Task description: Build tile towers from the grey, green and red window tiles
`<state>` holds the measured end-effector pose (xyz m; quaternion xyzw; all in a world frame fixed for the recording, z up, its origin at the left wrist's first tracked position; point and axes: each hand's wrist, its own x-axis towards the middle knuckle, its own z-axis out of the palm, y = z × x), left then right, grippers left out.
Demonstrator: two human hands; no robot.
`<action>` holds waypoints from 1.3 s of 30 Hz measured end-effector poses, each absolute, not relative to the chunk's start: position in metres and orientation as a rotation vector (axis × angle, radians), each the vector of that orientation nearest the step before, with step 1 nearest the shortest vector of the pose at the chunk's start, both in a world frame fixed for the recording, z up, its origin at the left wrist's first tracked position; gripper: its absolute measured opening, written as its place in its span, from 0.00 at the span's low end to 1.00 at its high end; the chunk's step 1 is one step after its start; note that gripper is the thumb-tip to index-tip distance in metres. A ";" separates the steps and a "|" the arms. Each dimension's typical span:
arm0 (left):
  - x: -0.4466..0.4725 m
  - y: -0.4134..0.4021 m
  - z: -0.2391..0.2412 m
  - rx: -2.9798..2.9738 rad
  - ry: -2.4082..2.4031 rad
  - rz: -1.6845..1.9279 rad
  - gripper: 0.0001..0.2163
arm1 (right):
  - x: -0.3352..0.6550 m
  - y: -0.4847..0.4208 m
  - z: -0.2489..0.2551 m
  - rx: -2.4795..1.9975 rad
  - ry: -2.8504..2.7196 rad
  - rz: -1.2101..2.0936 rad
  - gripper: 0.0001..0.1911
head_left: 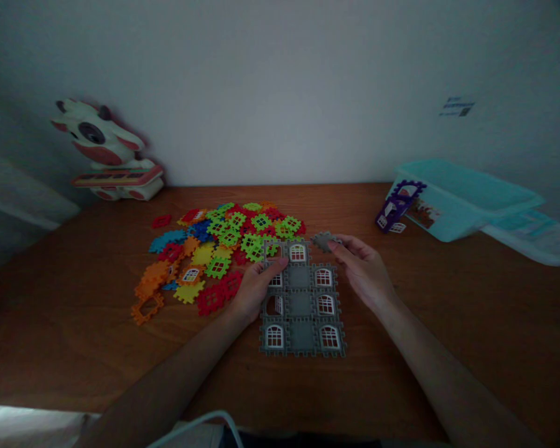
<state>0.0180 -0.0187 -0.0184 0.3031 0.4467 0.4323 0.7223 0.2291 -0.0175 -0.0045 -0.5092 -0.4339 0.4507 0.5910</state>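
Observation:
A panel of joined grey building tiles [301,305], several with white arched windows, stands or lies in front of me over the table. My left hand [256,286] grips its upper left edge, thumb across the front. At the panel's top right corner there is a gap in the grid. Just above that gap, my right hand [366,270] pinches a single loose grey tile [325,241] between thumb and fingers. This tile is tilted and seems apart from the panel. The left hand's other fingers are hidden behind the panel.
A heap of colourful tiles [214,239] spreads left of the panel. A purple tile piece [396,205] leans by a turquoise bin [466,193], with a pale lid [536,236] beside it. A cow-shaped toy keyboard [116,165] stands back left. A pale cable [205,417] curves near the front edge.

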 end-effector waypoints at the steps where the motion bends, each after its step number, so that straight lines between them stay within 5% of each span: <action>1: 0.018 -0.019 -0.018 0.669 0.987 0.953 0.17 | 0.230 -0.017 -0.004 -1.199 -1.003 1.043 0.18; 21: 0.020 -0.020 -0.014 0.667 0.985 0.961 0.21 | 0.221 -0.026 -0.003 -1.233 -1.202 1.224 0.20; 33: 0.017 -0.015 -0.016 0.652 0.988 0.997 0.17 | 0.256 -0.026 0.005 -1.429 -1.669 1.161 0.31; 39: 0.012 -0.006 -0.020 0.644 1.027 1.055 0.16 | 0.265 -0.022 -0.002 -1.571 -1.889 0.958 0.22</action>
